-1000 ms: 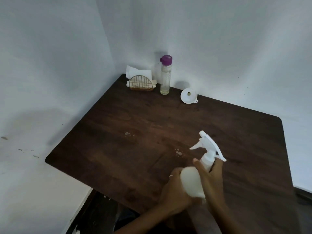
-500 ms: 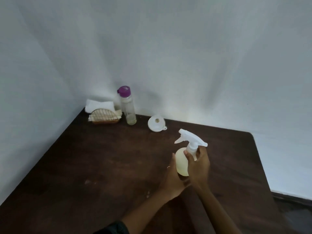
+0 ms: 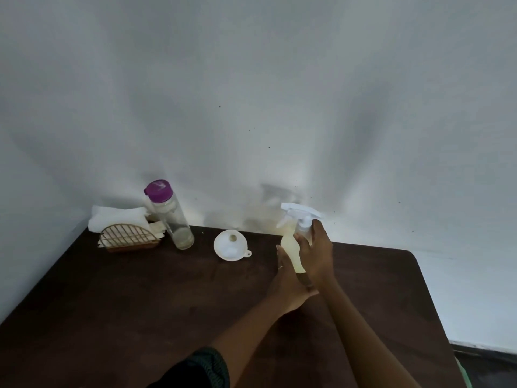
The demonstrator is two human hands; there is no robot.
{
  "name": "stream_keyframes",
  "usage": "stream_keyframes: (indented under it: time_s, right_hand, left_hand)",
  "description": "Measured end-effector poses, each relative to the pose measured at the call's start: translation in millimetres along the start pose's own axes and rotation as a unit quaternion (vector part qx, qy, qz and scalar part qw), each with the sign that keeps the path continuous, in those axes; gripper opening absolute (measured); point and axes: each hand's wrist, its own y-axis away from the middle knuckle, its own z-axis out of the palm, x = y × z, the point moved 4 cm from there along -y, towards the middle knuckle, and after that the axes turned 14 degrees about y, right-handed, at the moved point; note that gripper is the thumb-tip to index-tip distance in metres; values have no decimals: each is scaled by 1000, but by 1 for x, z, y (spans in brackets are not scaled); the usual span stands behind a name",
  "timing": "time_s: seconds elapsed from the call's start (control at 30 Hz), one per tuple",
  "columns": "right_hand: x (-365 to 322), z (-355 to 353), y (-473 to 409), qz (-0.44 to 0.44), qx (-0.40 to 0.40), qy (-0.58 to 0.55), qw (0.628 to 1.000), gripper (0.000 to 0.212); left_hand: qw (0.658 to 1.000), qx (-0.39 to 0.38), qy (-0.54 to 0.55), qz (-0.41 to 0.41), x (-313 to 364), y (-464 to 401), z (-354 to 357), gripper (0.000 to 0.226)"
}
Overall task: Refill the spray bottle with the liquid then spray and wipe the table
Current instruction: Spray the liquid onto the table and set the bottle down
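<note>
The white spray bottle (image 3: pixel 291 247) with pale yellowish liquid stands upright toward the back of the dark wooden table (image 3: pixel 140 303). My right hand (image 3: pixel 317 252) wraps its neck just under the trigger head. My left hand (image 3: pixel 288 281) holds the bottle's lower body from the near side. A clear bottle with a purple cap (image 3: pixel 170 217), almost empty, stands at the back left. A white funnel (image 3: pixel 230 245) lies on the table between the two bottles. White napkins (image 3: pixel 117 218) sit in a wire holder (image 3: pixel 127 237) in the back left corner.
White walls close the table at the back and left. The table's rounded right corner (image 3: pixel 411 254) and right edge drop off to a pale floor. A dark sleeve (image 3: pixel 195 371) shows at the bottom.
The spray bottle has gone from tilted over the near table to upright farther back, near the funnel, with both hands still on it. The camera view has tipped up toward the wall.
</note>
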Motion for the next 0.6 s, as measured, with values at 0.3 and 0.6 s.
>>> stream_keyframes:
  time_s: [0.3, 0.6]
  right_hand:
    - [7, 2, -8, 2, -11, 22, 1000, 34]
    - [25, -22, 82, 127, -69, -11, 990, 73]
  left_hand:
    - [1000, -6, -5, -17, -3, -6, -2, 131]
    - [991, 54, -94, 77, 2, 50, -18, 76]
